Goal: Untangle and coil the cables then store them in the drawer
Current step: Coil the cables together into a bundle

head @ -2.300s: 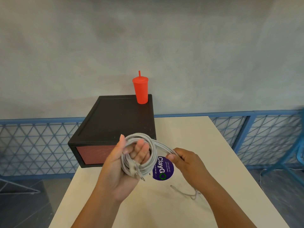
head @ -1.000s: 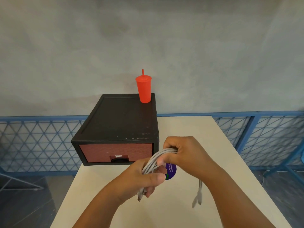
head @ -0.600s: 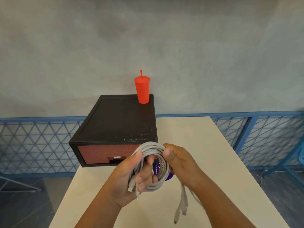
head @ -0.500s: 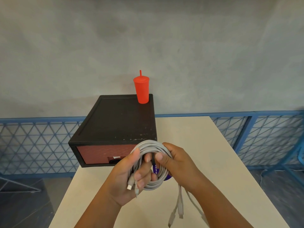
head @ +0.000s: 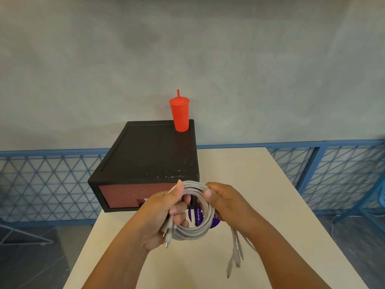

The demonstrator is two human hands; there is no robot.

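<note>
A coil of grey-white cables hangs in the air above the table, in front of the drawer box. My left hand grips the coil's left side, fingers through the loop, with several plug ends sticking out below it. My right hand grips the coil's right side, thumb on top. Loose cable ends with connectors dangle below my right wrist. A purple round tag shows through the loop. The black drawer box with its red-brown drawer front stands shut behind the coil.
A red tumbler with a straw stands on the box's back right corner. The cream table extends right and toward me. Blue mesh fencing runs behind and to both sides. A grey wall rises behind.
The last length of cable has been wound onto the coil. My right hand moved from pinching the cable's free end to gripping the coil's right side; the loose ends now dangle lower.
</note>
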